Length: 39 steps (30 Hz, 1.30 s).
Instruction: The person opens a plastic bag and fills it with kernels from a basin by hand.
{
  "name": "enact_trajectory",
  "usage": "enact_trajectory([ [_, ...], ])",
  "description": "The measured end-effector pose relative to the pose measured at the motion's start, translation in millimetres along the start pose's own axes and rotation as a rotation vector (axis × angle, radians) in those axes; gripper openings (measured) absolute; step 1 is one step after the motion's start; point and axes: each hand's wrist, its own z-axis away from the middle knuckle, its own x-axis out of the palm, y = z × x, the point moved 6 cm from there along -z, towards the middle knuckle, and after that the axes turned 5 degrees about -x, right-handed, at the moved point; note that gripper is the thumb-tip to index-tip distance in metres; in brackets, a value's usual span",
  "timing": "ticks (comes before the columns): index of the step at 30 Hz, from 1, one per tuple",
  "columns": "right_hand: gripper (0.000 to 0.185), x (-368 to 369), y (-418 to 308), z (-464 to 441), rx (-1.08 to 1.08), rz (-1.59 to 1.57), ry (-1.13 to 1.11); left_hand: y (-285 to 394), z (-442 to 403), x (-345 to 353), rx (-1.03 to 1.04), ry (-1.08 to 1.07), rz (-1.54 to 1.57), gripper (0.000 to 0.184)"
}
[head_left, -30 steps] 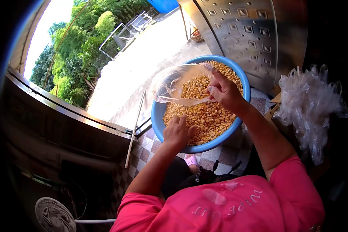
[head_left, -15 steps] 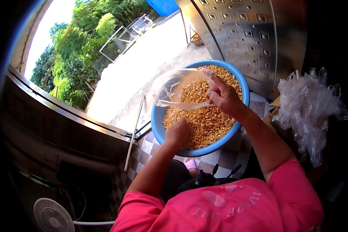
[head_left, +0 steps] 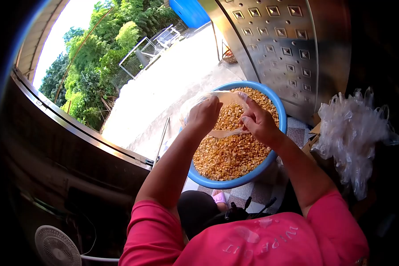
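Observation:
A blue basin full of yellow corn kernels stands on the floor in front of me. My right hand pinches the rim of a clear plastic bag, which it holds with its mouth spread over the kernels. At the bag's mouth, on its left side, is my left hand, its fingers curled into a fist. Whatever lies inside that fist is hidden.
A bunch of clear plastic bags lies on a cardboard box at the right. Behind the basin stands an embossed metal door. A white fan is at the lower left, and a thin stick leans by the door sill.
My left hand has closed among the kernels and risen from the basin's near left part up to the bag's mouth. My right hand keeps its hold on the bag. The view has shifted slightly.

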Motion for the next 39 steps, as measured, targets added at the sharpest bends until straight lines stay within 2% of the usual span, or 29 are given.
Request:
enact_trajectory([
  [3,0.059,-0.8,-3.6,-2.1,-0.023,-0.025,0.001,-0.1,-15.0,14.9,-0.005,-0.085,0.048,0.014],
  [9,0.059,-1.6,-4.2,-0.9,0.001,0.011,0.020,9.4,-25.1,15.3,-0.043,-0.117,0.044,0.013],
  [13,0.057,-2.6,-5.2,-0.9,-0.043,0.023,0.060,11.3,-19.3,12.8,0.052,-0.099,-0.018,0.011],
  [17,0.058,-2.0,-5.7,-0.7,-0.022,-0.023,0.057,13.8,-6.1,-0.8,0.073,0.050,0.072,0.018],
  [21,0.057,-4.3,-5.1,-2.5,-0.064,0.026,0.059,25.8,19.7,-27.6,0.162,0.116,0.048,0.016],
  [23,0.056,-5.0,-5.5,-1.9,-0.085,0.053,0.061,36.0,47.6,-42.4,0.220,0.190,0.178,0.014],
  [27,0.059,-1.8,-2.8,-0.3,-0.031,-0.017,0.040,51.1,104.0,-27.2,0.238,0.116,0.151,0.013],
  [29,0.058,0.8,-1.7,0.2,-0.032,-0.009,0.030,45.1,124.9,-2.3,0.153,-0.001,0.092,0.025],
  [30,0.059,2.0,-1.4,0.5,-0.033,0.011,0.028,44.4,129.9,4.0,0.151,0.000,0.090,0.025],
  [32,0.059,4.4,7.5,0.0,-0.036,0.033,0.022,41.7,135.1,14.7,0.117,0.011,-0.030,0.040],
  [33,0.059,4.8,15.6,-1.6,-0.139,0.137,0.045,41.0,135.7,18.2,0.114,0.014,-0.030,0.040],
  [35,0.060,6.1,19.2,-2.3,-0.243,0.243,0.064,37.8,136.2,33.2,0.074,-0.124,-0.055,0.051],
  [38,0.056,4.2,11.8,-1.7,-0.248,0.215,0.088,38.2,131.1,38.9,0.088,-0.104,-0.021,0.042],
  [39,0.056,3.4,2.9,-0.8,-0.143,0.101,0.070,37.3,129.6,41.3,0.086,-0.104,-0.020,0.042],
])
